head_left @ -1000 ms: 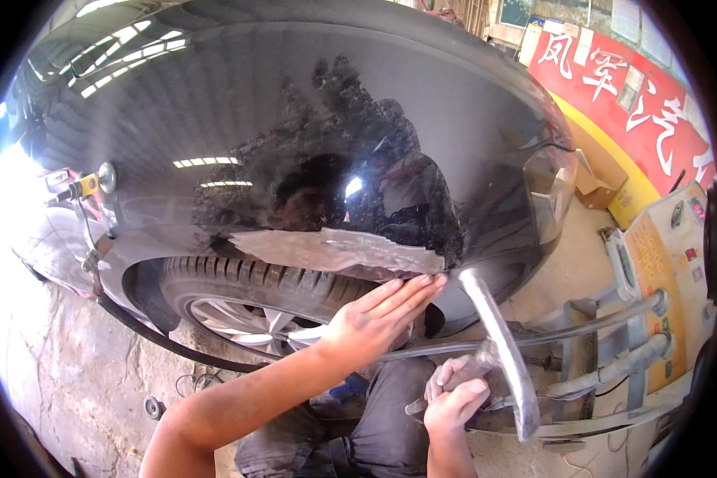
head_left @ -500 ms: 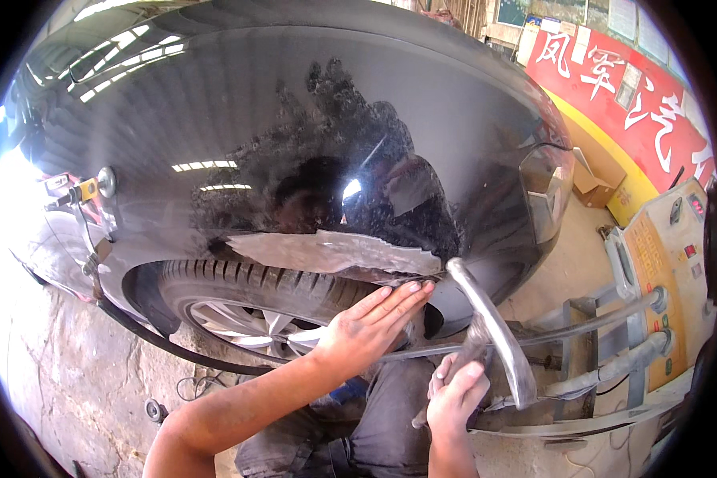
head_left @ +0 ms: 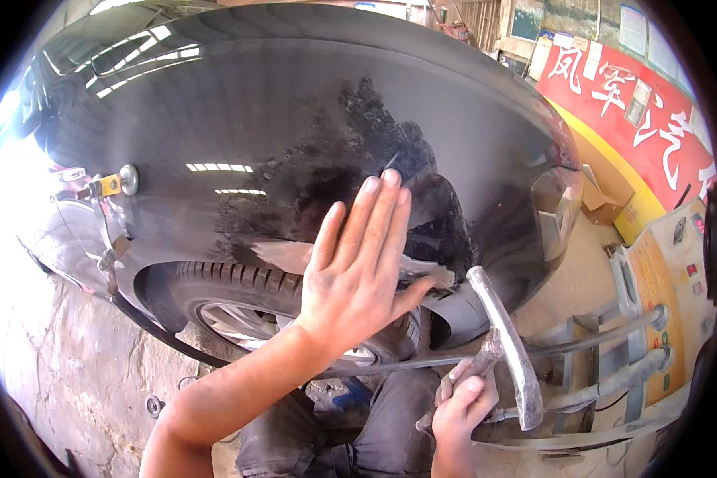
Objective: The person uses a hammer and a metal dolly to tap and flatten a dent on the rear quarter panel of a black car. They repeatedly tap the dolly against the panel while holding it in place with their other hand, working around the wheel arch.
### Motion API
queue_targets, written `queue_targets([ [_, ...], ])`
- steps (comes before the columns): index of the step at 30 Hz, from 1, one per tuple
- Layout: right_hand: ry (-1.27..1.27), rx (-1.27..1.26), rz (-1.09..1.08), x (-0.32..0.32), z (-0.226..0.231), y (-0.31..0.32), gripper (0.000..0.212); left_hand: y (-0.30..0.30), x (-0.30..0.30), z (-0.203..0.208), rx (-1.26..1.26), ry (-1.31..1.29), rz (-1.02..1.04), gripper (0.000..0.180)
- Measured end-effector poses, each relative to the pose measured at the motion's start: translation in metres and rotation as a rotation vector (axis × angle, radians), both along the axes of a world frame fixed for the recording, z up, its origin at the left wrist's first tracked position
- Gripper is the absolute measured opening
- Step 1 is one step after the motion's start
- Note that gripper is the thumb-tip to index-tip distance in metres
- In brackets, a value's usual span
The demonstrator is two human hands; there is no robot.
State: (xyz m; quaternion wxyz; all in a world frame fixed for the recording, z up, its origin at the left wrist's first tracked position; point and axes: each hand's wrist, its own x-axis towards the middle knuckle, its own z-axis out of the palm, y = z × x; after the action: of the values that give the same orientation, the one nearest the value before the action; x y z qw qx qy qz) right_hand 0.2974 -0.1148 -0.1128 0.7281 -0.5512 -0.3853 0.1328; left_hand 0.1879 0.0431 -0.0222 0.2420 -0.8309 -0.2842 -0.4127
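A dark car's rear side panel (head_left: 295, 103) fills the middle, with a dull, smudged area (head_left: 374, 127) on it. Along the wheel arch runs a bare metal patch (head_left: 281, 255), partly covered by my left hand (head_left: 357, 263). That hand is spread flat over the panel, fingers pointing up; whether the palm touches cannot be made out. My right hand (head_left: 464, 402) is closed round the handle of a body hammer (head_left: 508, 346), whose long curved head stands upright, right of the arch. Below the patch is the tyre (head_left: 239, 276) with its silver wheel (head_left: 243, 320).
A yellow-handled clamp device (head_left: 111, 185) sits on the panel at the left, with a black cable (head_left: 163, 338) running from it. At the right stands a machine with a control panel (head_left: 677, 279) and thick grey hoses (head_left: 597, 338). A cardboard box (head_left: 601, 199) lies behind, near a red sign.
My left hand has lifted from the lower edge of the patch and moved up over the panel, fingers now pointing upward. The hammer stays in my right hand, slightly lower in view.
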Motion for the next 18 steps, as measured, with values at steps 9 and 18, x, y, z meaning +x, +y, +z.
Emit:
queue_targets([
  [9,-0.144,-0.073,0.129,-0.009,0.009,0.02,0.045,0.0,-0.023,-0.062,0.113,0.09,-0.023,0.071],
  [18,-0.276,-0.057,0.081,-0.013,0.016,0.025,0.045,-0.011,-0.04,-0.096,-0.029,0.134,0.009,0.067],
])
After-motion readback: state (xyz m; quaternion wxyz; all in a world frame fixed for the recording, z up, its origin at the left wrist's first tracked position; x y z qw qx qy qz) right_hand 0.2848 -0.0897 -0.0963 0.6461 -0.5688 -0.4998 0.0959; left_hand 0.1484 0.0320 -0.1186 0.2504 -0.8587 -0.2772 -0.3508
